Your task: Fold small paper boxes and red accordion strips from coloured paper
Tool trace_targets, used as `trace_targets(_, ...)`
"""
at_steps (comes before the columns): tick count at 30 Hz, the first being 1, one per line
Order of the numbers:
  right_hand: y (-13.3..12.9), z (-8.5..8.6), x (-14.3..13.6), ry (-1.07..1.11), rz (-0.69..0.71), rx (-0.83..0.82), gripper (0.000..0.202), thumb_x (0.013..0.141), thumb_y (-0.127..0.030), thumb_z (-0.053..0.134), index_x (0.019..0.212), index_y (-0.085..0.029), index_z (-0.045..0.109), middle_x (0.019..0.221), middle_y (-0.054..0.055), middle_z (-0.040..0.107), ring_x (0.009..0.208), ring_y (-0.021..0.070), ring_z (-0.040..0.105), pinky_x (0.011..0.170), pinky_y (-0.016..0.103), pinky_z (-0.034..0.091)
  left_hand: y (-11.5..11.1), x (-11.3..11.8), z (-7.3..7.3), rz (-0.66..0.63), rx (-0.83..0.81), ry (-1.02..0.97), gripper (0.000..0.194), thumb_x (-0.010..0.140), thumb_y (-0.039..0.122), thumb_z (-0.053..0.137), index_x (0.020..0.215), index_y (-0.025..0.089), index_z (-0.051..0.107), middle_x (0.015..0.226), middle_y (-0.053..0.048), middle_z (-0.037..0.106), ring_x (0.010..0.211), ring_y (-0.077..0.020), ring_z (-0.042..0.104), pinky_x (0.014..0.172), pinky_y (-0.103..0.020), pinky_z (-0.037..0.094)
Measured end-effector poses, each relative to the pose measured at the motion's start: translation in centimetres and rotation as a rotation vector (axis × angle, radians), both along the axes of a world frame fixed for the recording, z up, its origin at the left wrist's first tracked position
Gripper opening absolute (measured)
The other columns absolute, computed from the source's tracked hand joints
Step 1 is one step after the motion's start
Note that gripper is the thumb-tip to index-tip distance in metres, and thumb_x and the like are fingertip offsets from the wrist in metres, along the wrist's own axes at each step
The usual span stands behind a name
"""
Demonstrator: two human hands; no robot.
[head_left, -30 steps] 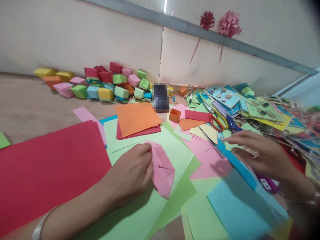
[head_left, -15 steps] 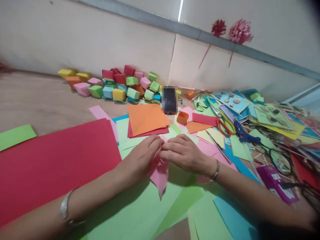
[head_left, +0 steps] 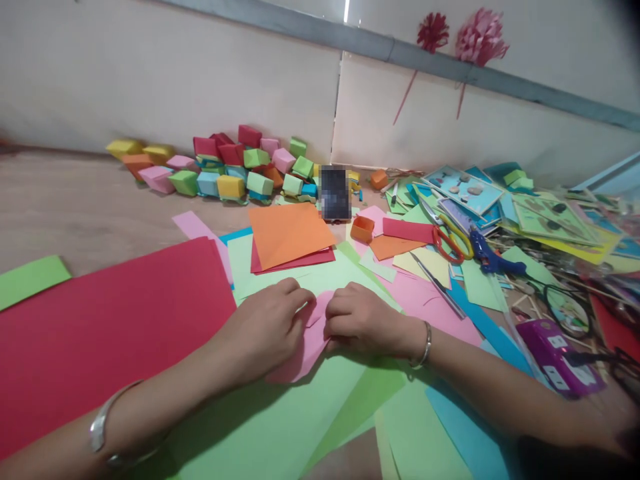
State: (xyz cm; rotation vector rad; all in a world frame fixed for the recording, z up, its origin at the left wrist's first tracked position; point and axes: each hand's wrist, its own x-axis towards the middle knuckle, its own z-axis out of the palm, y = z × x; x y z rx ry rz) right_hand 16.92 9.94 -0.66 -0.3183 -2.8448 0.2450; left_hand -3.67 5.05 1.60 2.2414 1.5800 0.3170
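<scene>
A creased piece of pink paper [head_left: 311, 343] is held between my two hands, above light green sheets [head_left: 250, 427]. My left hand [head_left: 275, 323] grips its left side with the fingers bent and closed. On the other side, my right hand [head_left: 363, 320] pinches the right edge, its fingers curled together. The paper's lower end spreads out below the left fingers. Just beyond the hands lies an orange sheet [head_left: 290, 233] on top of red paper [head_left: 300, 261].
Red sheets [head_left: 115, 333] cover the left. Folded paper boxes [head_left: 230, 187] line the wall beside a dark phone [head_left: 335, 193]. Rightward are red-handled scissors [head_left: 447, 247], a metal-bladed tool [head_left: 440, 287], a blue glue gun [head_left: 493, 257] and a purple power strip [head_left: 560, 360].
The pink paper has turned from a narrow, downward-pointing shape to a wider, flatter one. My hands have moved slightly apart, and the view has shifted a little.
</scene>
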Motion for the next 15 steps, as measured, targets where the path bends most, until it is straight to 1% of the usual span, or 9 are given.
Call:
trace_targets(1, 0.0, -0.1, 0.0, -0.01, -0.035, -0.052, 0.034, 0.095, -0.046, 0.055, 0.078, -0.019, 0.066, 0.082, 0.002, 0.064, 0.077, 0.0151, 0.049, 0.068, 0.03, 0.028, 0.0, -0.1, 0.1, 0.002, -0.03, 0.012, 0.025, 0.085, 0.018, 0.042, 0.093, 0.018, 0.065, 0.085, -0.006, 0.063, 0.073, -0.0197, 0.058, 0.063, -0.031, 0.044)
trace_targets(3, 0.0, 0.1, 0.0, -0.032, -0.087, -0.172, 0.026, 0.095, -0.042, 0.058, 0.087, -0.019, 0.067, 0.088, 0.003, 0.066, 0.08, 0.0152, 0.052, 0.07, 0.029, 0.031, 0.1, -0.2, 0.0, 0.001, -0.053, 0.038, 0.019, 0.081, 0.014, 0.043, 0.087, 0.018, 0.06, 0.078, -0.004, 0.06, 0.066, -0.0183, 0.054, 0.058, -0.028, 0.039)
trace_targets(5, 0.0, 0.5, 0.0, -0.03, -0.137, -0.283, 0.017, 0.095, -0.033, 0.059, 0.101, -0.018, 0.065, 0.095, 0.004, 0.068, 0.085, 0.0149, 0.055, 0.074, 0.028, 0.034, 0.2, -0.3, 0.0, -0.004, -0.061, 0.059, 0.016, 0.078, 0.012, 0.043, 0.078, 0.018, 0.058, 0.076, -0.003, 0.058, 0.065, -0.0181, 0.053, 0.057, -0.029, 0.037)
trace_targets(7, -0.1, 0.7, 0.0, -0.017, -0.205, -0.338, 0.022, 0.093, -0.031, 0.061, 0.109, -0.016, 0.062, 0.097, 0.004, 0.07, 0.086, 0.0153, 0.057, 0.075, 0.028, 0.036, 0.3, -0.2, 0.2, -0.007, -0.099, 0.032, 0.017, 0.078, 0.013, 0.042, 0.072, 0.018, 0.058, 0.078, -0.005, 0.059, 0.068, -0.0187, 0.055, 0.059, -0.03, 0.039)
trace_targets(9, -0.3, 0.5, -0.2, -0.018, -0.271, -0.329, 0.026, 0.09, -0.036, 0.065, 0.106, -0.015, 0.062, 0.095, 0.005, 0.07, 0.083, 0.0165, 0.057, 0.074, 0.029, 0.035, 0.3, 0.0, 0.8, -0.007, -0.194, -0.048, 0.022, 0.08, 0.014, 0.039, 0.069, 0.019, 0.058, 0.079, -0.005, 0.059, 0.072, -0.0189, 0.057, 0.064, -0.03, 0.043)
trace_targets(11, -0.4, 0.1, -0.5, -0.026, -0.297, -0.29, 0.026, 0.089, -0.038, 0.067, 0.101, -0.015, 0.062, 0.091, 0.005, 0.07, 0.08, 0.0175, 0.056, 0.07, 0.029, 0.034, 0.1, 0.3, 1.3, 0.008, -0.268, -0.094, 0.03, 0.085, 0.017, 0.034, 0.065, 0.019, 0.056, 0.075, -0.004, 0.058, 0.072, -0.0186, 0.058, 0.066, -0.031, 0.045)
trace_targets(13, -0.4, -0.3, -0.8, -0.031, -0.292, -0.259, 0.026, 0.09, -0.039, 0.065, 0.098, -0.015, 0.062, 0.089, 0.005, 0.069, 0.079, 0.0178, 0.055, 0.068, 0.029, 0.032, -0.1, 0.6, 1.5, 0.004, -0.245, -0.034, 0.033, 0.089, 0.028, 0.038, 0.063, 0.019, 0.056, 0.074, -0.004, 0.057, 0.069, -0.0196, 0.058, 0.064, -0.033, 0.045)
trace_targets(15, -0.5, -0.4, -0.9, -0.038, -0.287, -0.24, 0.025, 0.09, -0.039, 0.066, 0.097, -0.015, 0.062, 0.088, 0.004, 0.069, 0.079, 0.0176, 0.054, 0.067, 0.029, 0.032, -0.4, 0.7, 1.3, -0.015, -0.151, 0.101, 0.029, 0.088, 0.035, 0.048, 0.066, 0.018, 0.058, 0.077, -0.006, 0.057, 0.07, -0.0218, 0.057, 0.061, -0.033, 0.043)
